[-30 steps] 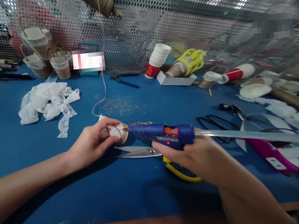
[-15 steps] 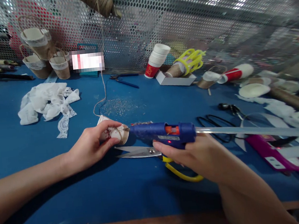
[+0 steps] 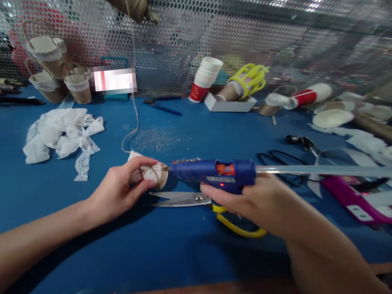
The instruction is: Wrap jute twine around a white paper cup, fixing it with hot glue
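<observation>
My left hand (image 3: 125, 184) is closed around a small paper cup (image 3: 157, 174) lying on its side, white with dark red print and brown twine at its base end. In my right hand (image 3: 244, 198) is a blue hot glue gun (image 3: 205, 171), a red light lit on its side and a long clear glue stick (image 3: 309, 171) out of its back. The gun's nozzle is at the cup's base end; whether it touches cannot be made out. Under the gun lie scissors (image 3: 180, 199) with yellow handles, partly hidden by my right hand. Twine (image 3: 137, 118) runs from the cup up to a spool (image 3: 125, 3).
White lace (image 3: 59, 132) lies heaped at left, below twine-wrapped cups with handles (image 3: 78, 84). Blue-handled pliers (image 3: 166, 107), stacked paper cups (image 3: 206, 76) and a white box (image 3: 230, 104) sit at the back. A purple power strip (image 3: 354, 203) and black cable (image 3: 287, 156) are at right.
Almost nothing differs. Both hands, the cup and the glue gun keep their places, and the whole view has shifted very slightly.
</observation>
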`<state>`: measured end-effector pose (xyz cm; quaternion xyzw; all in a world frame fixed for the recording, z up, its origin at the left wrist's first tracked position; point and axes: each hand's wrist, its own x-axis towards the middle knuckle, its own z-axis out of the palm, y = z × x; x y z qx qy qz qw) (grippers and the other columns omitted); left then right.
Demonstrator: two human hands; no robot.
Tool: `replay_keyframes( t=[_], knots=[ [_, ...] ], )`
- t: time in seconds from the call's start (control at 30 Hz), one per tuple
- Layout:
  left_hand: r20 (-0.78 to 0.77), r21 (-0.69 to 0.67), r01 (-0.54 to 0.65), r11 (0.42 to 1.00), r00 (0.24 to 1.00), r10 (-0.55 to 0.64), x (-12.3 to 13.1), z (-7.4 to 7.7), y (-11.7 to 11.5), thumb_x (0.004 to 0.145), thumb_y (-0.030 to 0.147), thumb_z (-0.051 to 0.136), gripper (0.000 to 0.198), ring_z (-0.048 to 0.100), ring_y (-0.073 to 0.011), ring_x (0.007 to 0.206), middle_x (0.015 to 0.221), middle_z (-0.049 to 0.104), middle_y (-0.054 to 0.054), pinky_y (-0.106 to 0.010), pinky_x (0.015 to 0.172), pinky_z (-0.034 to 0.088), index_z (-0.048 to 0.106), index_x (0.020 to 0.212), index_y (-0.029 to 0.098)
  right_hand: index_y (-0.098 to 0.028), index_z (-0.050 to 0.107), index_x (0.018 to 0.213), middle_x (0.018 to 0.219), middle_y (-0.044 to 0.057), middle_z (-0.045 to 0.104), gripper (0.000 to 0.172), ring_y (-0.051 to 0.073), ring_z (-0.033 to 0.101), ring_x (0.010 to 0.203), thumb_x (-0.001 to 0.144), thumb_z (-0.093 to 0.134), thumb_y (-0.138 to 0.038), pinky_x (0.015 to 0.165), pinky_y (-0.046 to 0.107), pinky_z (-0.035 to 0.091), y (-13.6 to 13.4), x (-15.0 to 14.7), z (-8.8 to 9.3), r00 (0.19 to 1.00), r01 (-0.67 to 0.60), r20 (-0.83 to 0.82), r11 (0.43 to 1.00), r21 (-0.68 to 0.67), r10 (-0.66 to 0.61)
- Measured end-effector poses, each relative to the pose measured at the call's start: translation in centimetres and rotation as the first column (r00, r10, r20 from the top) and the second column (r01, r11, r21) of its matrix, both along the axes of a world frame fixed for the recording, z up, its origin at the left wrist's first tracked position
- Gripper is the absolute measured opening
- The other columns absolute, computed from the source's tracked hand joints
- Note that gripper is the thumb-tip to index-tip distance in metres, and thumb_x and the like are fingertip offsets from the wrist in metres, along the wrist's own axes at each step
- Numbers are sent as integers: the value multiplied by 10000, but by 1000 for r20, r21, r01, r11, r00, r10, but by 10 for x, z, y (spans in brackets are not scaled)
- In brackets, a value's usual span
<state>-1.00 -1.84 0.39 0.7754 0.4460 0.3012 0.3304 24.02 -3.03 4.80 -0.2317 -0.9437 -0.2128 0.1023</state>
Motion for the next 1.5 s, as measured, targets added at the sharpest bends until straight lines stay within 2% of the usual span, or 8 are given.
replay_keyframes(
  t=[0.33, 0.63, 0.83, 1.07, 1.23, 1.27, 1.4, 1.5],
  knots=[
    [-4, 2, -1, 1000, 1000, 1, 0, -1, 0, 809, 268, 499, 303, 616, -149, 767, 1000, 634, -58, -252, 678, 467, 488, 1095, 167, -172, 666, 834, 477, 8, 549, 342, 113, 464, 429, 774, 354, -45, 432, 221, 313, 4, -4, -2, 1000, 26, -5, 998, 52, -25],
    [-6, 19, 0, 1000, 1000, 0, -1, -2, 1, 805, 273, 507, 301, 614, -142, 749, 966, 646, -43, -241, 659, 464, 487, 1092, 184, -177, 666, 839, 448, -6, 559, 403, 126, 495, 403, 763, 303, -18, 443, 239, 336, -1, -1, 1, 1000, -5, 18, 998, 66, 3],
    [4, 9, 5, 1000, 1000, -5, -1, -2, 1, 799, 260, 515, 304, 613, -133, 703, 920, 655, -37, -232, 626, 457, 487, 1090, 178, -172, 672, 837, 443, -13, 551, 406, 116, 479, 394, 783, 296, -27, 432, 234, 319, -3, -2, 4, 1000, 1, 7, 1000, 20, -1],
    [18, 11, 20, 1000, 1000, -20, -1, -3, 0, 808, 257, 508, 301, 612, -132, 749, 961, 643, -39, -231, 662, 458, 488, 1100, 182, -202, 667, 902, 475, 4, 534, 394, 120, 448, 420, 782, 319, -61, 428, 239, 281, 1, 1, -11, 994, 104, -38, 994, -16, -104],
    [19, 0, 13, 1000, 1000, -13, -1, -3, 0, 807, 255, 510, 306, 621, -135, 735, 904, 657, -35, -230, 658, 463, 483, 1099, 169, -189, 671, 864, 500, -2, 546, 311, 95, 442, 403, 813, 371, -125, 401, 210, 311, 3, -6, -11, 981, 171, -60, 969, -181, -184],
    [21, -1, 13, 1000, 1000, -13, -1, -3, 0, 807, 255, 511, 308, 623, -135, 734, 890, 659, -32, -230, 659, 464, 482, 1100, 168, -192, 671, 864, 511, -2, 557, 303, 97, 459, 416, 814, 379, -127, 406, 207, 326, 3, -7, -10, 979, 184, -56, 966, -181, -197],
    [23, -4, 16, 1000, 1000, -16, 0, -2, 1, 810, 261, 506, 305, 623, -134, 730, 895, 660, -34, -223, 652, 463, 482, 1100, 167, -185, 677, 867, 540, 24, 594, 335, 121, 508, 450, 806, 359, -96, 420, 222, 355, 2, -6, -8, 989, 122, -77, 991, -50, -125],
    [23, -12, 20, 1000, 1000, -20, 0, -1, 1, 810, 268, 502, 300, 620, -130, 718, 941, 651, -41, -219, 637, 463, 486, 1093, 169, -173, 680, 865, 479, 23, 571, 376, 128, 504, 416, 772, 340, -41, 409, 227, 349, 1, -2, -7, 999, 50, -16, 999, 13, -50]
  ],
)
